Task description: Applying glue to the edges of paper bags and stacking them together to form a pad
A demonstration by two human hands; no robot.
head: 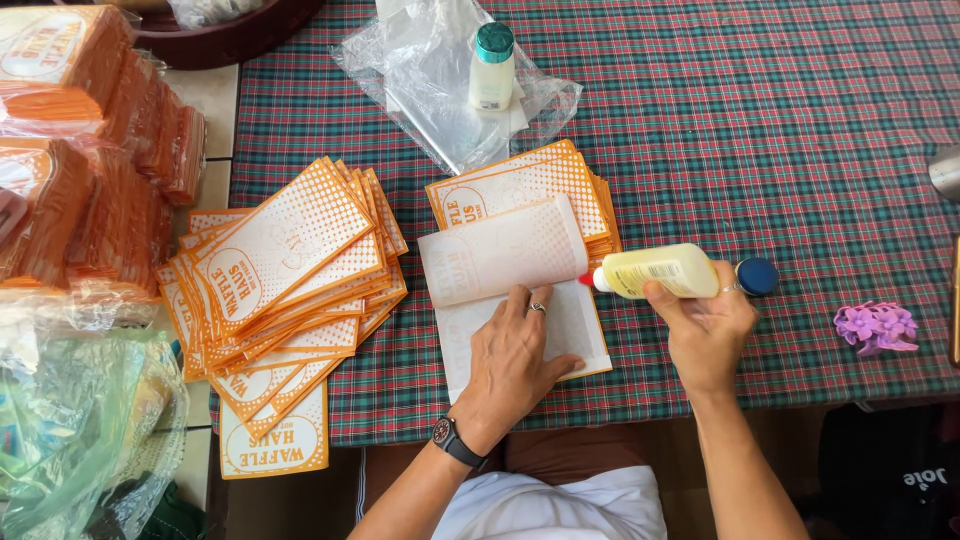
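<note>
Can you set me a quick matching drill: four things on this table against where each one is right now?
Things:
1. glue bottle
2. teal-capped bottle
3. purple flower clip
4. fanned pile of bags

Places:
A. on clear plastic at the far edge
B. left of the left hand
C. in the right hand
D. on the cloth, right of the right hand

Pairs: 1-C, 2-A, 3-D, 4-B

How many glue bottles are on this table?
2. One bottle lies sideways in the right hand, tip at the paper bag; another stands on clear plastic at the top.
</note>
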